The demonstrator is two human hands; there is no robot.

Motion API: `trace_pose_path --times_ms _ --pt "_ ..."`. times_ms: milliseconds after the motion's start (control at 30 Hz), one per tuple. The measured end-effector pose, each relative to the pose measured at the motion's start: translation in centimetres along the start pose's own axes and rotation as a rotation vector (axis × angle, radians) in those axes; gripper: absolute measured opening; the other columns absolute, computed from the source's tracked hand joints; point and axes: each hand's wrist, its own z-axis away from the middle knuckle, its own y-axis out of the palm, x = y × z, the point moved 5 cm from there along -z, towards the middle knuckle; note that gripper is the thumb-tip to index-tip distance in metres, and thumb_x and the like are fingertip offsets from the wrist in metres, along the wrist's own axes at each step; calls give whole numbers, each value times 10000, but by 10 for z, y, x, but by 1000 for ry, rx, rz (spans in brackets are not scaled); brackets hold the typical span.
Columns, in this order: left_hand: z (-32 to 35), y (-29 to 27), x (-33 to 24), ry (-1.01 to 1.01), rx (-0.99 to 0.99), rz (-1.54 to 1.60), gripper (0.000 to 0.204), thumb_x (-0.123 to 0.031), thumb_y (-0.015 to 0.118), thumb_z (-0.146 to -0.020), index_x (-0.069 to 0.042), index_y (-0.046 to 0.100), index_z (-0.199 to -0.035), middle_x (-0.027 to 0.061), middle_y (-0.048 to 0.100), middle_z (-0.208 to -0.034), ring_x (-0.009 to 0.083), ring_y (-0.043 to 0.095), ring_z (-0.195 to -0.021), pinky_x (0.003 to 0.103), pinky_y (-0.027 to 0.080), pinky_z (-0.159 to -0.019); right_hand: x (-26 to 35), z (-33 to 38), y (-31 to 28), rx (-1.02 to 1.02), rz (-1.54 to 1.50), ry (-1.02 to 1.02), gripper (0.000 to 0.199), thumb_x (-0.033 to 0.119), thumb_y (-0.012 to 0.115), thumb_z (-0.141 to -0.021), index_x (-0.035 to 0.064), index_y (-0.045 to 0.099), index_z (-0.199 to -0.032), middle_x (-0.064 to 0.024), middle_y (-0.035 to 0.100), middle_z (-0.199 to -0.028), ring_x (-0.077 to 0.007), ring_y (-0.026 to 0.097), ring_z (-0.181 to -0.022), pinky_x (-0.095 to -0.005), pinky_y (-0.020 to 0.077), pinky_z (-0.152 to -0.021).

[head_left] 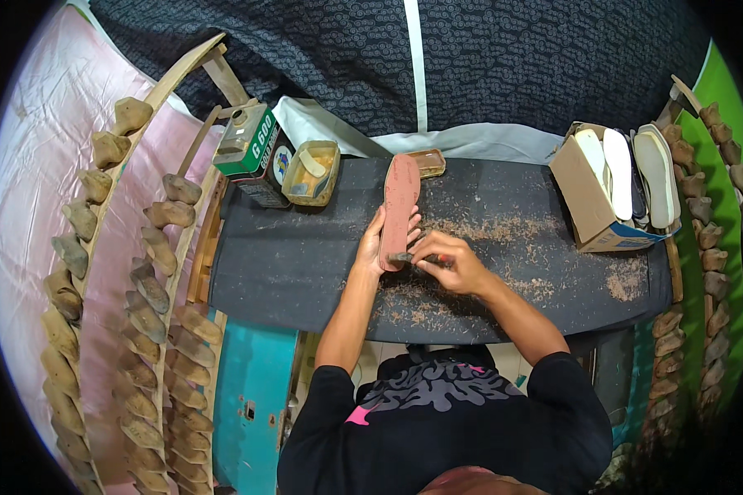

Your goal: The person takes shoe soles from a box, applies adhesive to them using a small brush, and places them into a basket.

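A long reddish-brown shoe sole is held upright over the table, its wider end pointing away from me. My left hand wraps around it from behind, with fingertips showing past its right edge. At the sole's near end, my right hand pinches a small tool with a dark, flat end laid against the surface. A bit of red shows between the right fingers. The tool's exact kind is hidden by the fingers.
Brown shavings litter the dark-covered table. At the back left stand a green-and-black tin and a glue tub; a shallow container lies behind the sole. A cardboard box of soles is at right. Racks of wooden shoe lasts flank both sides.
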Motion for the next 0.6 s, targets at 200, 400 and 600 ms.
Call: trace_pose_path --times_ms 200,400,600 --pt "0 12 2 28 99 -48 596 -450 383 -1039 -46 349 -1477 190 467 -1433 293 555 -1225 450 485 -1026 -14 -15 -27 -339 46 -38 122 -8 685 -842 23 686 -960 -91 657 -995 -197 640 -942 -295 509 -707" --pt "-1 17 4 -6 66 33 594 -472 365 -1039 -54 383 -1461 142 501 -1417 254 572 -1209 436 509 -986 4 -15 -2 -268 212 -128 185 -47 720 -753 6 661 -921 -126 631 -959 -294 634 -922 -376 511 -804" --pt "-1 15 -2 8 128 107 627 -474 352 -1039 -24 338 -1476 173 498 -1412 254 576 -1184 417 521 -988 10 -7 -1 6 -141 144 127 -15 693 -820 4 663 -942 -100 625 -961 -212 629 -868 -322 518 -714"
